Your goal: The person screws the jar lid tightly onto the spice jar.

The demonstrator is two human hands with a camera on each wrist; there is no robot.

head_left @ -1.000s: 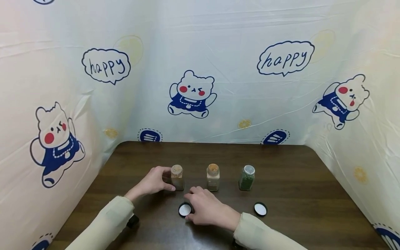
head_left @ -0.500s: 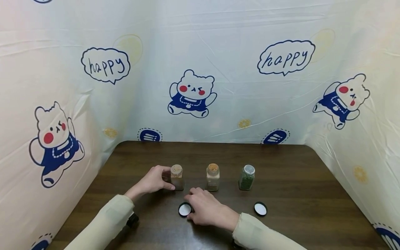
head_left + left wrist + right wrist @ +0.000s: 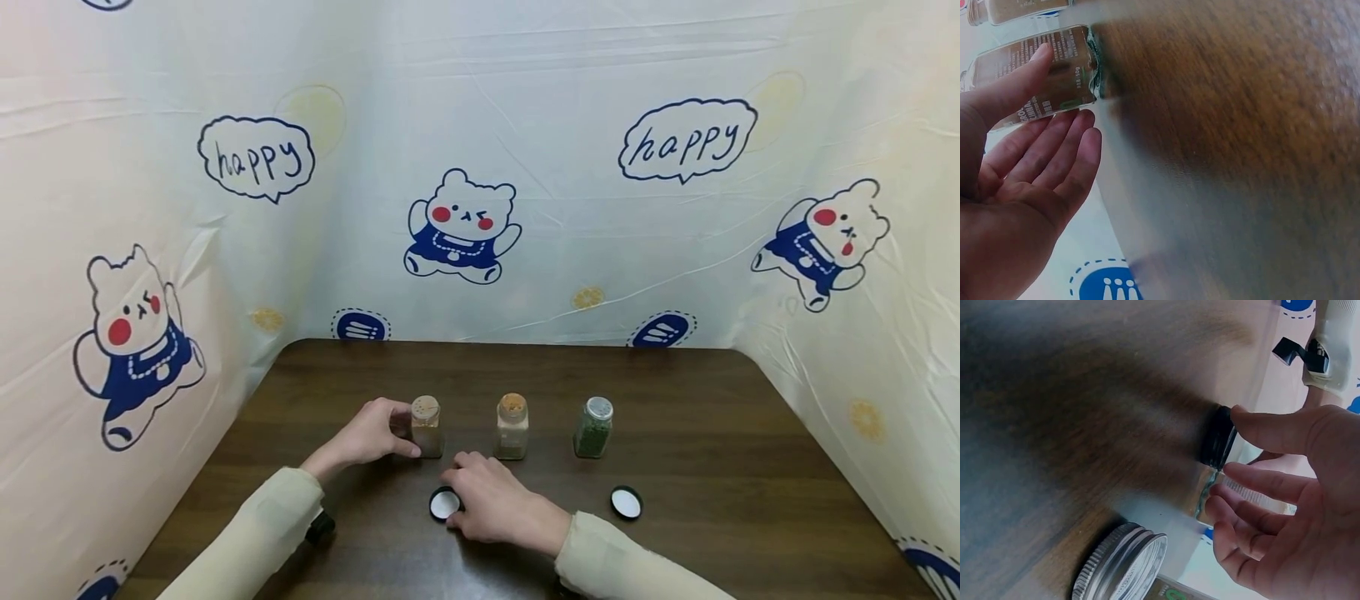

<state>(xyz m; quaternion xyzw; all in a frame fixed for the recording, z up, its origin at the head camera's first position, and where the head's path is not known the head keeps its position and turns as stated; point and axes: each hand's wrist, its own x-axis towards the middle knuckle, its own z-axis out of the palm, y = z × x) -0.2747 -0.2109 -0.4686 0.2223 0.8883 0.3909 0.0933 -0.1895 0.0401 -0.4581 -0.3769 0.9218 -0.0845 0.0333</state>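
At the left of a row, a glass spice jar (image 3: 427, 433) with brown powder and a holed top stands upright. My left hand (image 3: 367, 435) holds it, thumb on the near side and fingers round the far side; the thumb (image 3: 1019, 84) lies across its printed label in the left wrist view. Before this jar, a black lid (image 3: 445, 505) lies with its white inside up. The right hand (image 3: 498, 504) has thumb and forefinger at opposite sides of the lid's rim (image 3: 1217, 437), pinching it, while its other fingers are loosely bent.
Further right stand a jar of pale powder (image 3: 512, 433) with an orange-dusted top and a jar of green flakes (image 3: 593, 433). Another black lid (image 3: 626, 503) lies at the right. Close to the right wrist camera is a silver ridged lid (image 3: 1122, 565). A printed curtain (image 3: 555, 250) encloses the table.
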